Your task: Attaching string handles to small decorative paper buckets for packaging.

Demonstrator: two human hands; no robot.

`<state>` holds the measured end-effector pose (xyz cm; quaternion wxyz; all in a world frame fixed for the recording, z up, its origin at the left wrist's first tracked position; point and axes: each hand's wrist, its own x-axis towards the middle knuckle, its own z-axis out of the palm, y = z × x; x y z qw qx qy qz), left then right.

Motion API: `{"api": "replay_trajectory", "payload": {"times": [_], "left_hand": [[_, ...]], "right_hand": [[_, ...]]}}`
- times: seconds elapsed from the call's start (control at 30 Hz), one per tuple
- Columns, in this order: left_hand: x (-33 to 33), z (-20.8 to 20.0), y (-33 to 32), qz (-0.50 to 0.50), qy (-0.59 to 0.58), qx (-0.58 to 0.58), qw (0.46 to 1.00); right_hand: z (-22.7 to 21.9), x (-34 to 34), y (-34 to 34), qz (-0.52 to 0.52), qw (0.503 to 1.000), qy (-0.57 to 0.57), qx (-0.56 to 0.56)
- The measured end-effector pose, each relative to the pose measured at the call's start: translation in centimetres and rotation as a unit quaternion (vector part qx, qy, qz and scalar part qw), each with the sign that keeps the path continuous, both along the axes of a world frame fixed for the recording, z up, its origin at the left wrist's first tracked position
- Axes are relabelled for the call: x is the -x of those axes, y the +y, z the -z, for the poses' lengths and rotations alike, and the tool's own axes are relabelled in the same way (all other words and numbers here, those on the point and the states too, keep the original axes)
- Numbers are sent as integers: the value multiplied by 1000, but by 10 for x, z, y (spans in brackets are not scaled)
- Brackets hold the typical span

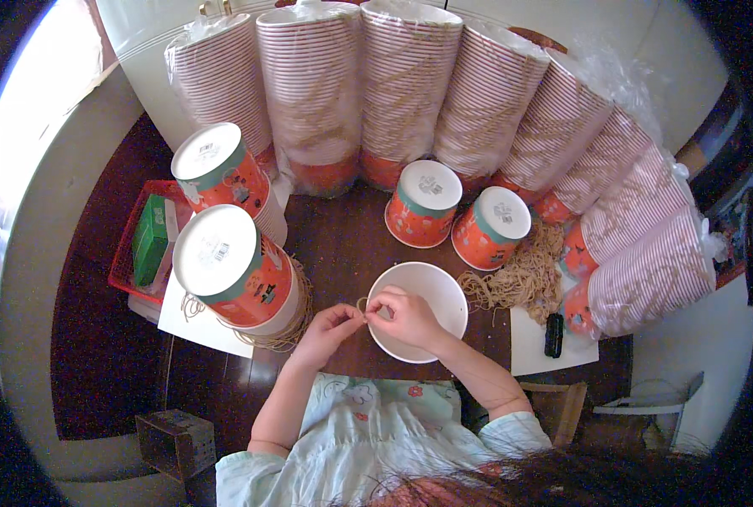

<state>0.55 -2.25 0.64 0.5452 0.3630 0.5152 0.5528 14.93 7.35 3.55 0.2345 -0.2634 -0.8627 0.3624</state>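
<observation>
A white paper bucket [434, 296] stands mouth up on the table in front of me. At its left rim my left hand [332, 332] and my right hand [406, 318] meet, thumbs and fingers pinched together. Between them is a thin tan cord [361, 302], with a small loop showing above the fingertips; its ends are hidden. My right hand reaches over the bucket's opening. Close to my left hand, an orange and green bucket [262, 283] sits upside down on a short stack, with tan cord loops [305, 313] around its base.
A second upside-down stack [231, 186] stands behind it. Two inverted orange buckets [423, 211] are beyond the white one. Tan cord [520, 283] lies heaped at right near a black object [554, 335]. Tall plastic-wrapped bucket stacks [410, 84] curve around the back. A red basket [121, 253] is left.
</observation>
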Motion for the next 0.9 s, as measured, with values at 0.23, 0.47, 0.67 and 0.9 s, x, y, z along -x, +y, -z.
{"api": "replay_trajectory", "payload": {"times": [0.23, 0.47, 0.67, 0.9], "left_hand": [[4, -13, -2, 42, -210, 95, 972], [4, -22, 3, 1, -248, 124, 961], [7, -22, 5, 32, -244, 107, 963], [6, -18, 4, 8, -231, 80, 970]], "right_hand": [[-2, 0, -1, 25, 997, 33, 59], [-22, -2, -1, -43, 994, 101, -11], [-7, 0, 1, -42, 986, 152, -59], [-11, 0, 1, -17, 994, 110, -18]]}}
